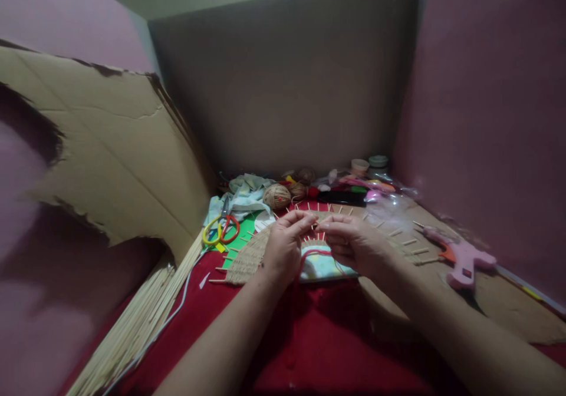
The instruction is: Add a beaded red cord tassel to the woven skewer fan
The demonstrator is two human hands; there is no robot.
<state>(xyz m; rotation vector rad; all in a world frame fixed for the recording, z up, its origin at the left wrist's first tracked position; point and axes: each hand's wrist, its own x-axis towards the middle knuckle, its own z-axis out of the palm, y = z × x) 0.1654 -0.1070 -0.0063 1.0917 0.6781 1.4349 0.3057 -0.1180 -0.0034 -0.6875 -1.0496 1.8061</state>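
My left hand (284, 244) and my right hand (356, 241) meet with fingertips pinched close together. A strand of red yarn (309, 253) loops between them, and its end at the fingertips is too small to make out clearly. Below and behind the hands lies a half-round fan of woven twine (251, 258), with thin sticks jutting from its curved edge. My forearms and hands cover part of its middle and right side. Under the loop of yarn is a folded pale blue patterned cloth (325, 268).
Scissors (221, 229) with yellow and red handles lie left, near a bundle of thin sticks (145, 307). Twine balls (277, 197) and cloth strips (247, 192) are behind. A pink glue gun (469, 265) rests on cardboard (508, 302) at right. Torn cardboard (119, 142) leans left.
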